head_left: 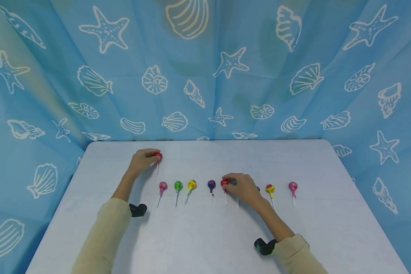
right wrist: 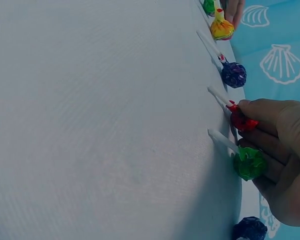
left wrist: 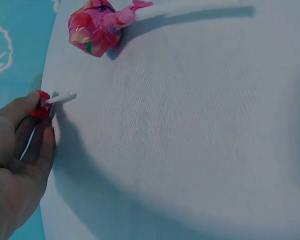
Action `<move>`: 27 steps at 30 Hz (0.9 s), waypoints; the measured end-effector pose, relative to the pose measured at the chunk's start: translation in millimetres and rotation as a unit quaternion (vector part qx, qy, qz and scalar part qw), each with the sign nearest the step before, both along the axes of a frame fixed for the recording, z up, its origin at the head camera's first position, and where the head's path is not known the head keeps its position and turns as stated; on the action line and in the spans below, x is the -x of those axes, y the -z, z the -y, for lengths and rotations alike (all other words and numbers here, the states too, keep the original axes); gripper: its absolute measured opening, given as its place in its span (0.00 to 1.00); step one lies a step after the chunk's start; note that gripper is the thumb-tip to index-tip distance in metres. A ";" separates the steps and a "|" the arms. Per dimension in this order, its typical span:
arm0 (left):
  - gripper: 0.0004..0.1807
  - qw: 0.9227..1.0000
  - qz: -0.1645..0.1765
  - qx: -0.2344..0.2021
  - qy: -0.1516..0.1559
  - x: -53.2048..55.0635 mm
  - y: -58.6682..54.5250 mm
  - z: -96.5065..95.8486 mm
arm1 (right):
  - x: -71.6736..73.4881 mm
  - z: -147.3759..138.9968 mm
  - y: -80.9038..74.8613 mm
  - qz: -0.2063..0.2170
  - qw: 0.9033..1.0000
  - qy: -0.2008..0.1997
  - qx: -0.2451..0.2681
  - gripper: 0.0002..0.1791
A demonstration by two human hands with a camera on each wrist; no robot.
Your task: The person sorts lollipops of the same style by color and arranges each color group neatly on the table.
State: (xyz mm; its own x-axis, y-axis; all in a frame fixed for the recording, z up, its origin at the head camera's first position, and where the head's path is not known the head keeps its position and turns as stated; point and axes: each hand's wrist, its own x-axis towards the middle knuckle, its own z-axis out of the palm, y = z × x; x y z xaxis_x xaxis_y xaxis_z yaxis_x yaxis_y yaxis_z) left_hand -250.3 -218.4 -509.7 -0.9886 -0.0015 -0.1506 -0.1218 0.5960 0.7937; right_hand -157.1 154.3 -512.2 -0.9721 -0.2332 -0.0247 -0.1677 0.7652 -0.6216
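Near the back left of the table, my left hand (head_left: 141, 162) pinches a red-wrapped lollipop (head_left: 159, 155) by its head. In the left wrist view, thumb and fingers close on that red head, and its white stick points away from the palm. My right hand (head_left: 244, 189) reaches over the row and holds a second red lollipop (right wrist: 242, 119) between thumb and fingers. Beside it a green lollipop (right wrist: 249, 163) lies under the curled fingers, mostly hidden in the head view. A purple lollipop (head_left: 211, 185) lies just left of the right hand.
Left in the row lie a pink lollipop (head_left: 162, 186), a green lollipop (head_left: 178, 185) and a yellow lollipop (head_left: 191, 184). Rightward are a dark blue lollipop (right wrist: 250, 229), a yellow-and-red lollipop (head_left: 270, 188) and another pink lollipop (head_left: 293, 186). A blue shell-patterned curtain (head_left: 198, 57) hangs behind the white table (head_left: 198, 239).
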 end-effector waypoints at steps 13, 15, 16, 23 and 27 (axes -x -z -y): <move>0.21 1.000 -0.007 -0.006 -0.025 7.5 2.2 -7.8 | -1.7 1.6 -0.8 -0.007 1.000 0.001 0.009 0.18; 0.21 1.000 0.000 -0.009 -0.029 7.0 2.4 -8.2 | -2.4 1.6 0.0 -0.007 1.000 0.002 0.008 0.18; 0.22 0.999 0.004 -0.011 -0.031 6.8 2.3 -8.3 | -2.8 1.5 0.4 -0.009 1.000 0.002 0.008 0.18; 0.22 0.999 0.017 -0.004 -0.037 4.6 2.6 -10.1 | -4.4 0.0 3.0 -0.020 1.000 -0.004 0.005 0.19; 0.22 0.999 0.017 -0.004 -0.037 5.6 3.1 -10.9 | -5.2 -1.3 3.6 -0.028 1.000 -0.002 0.012 0.19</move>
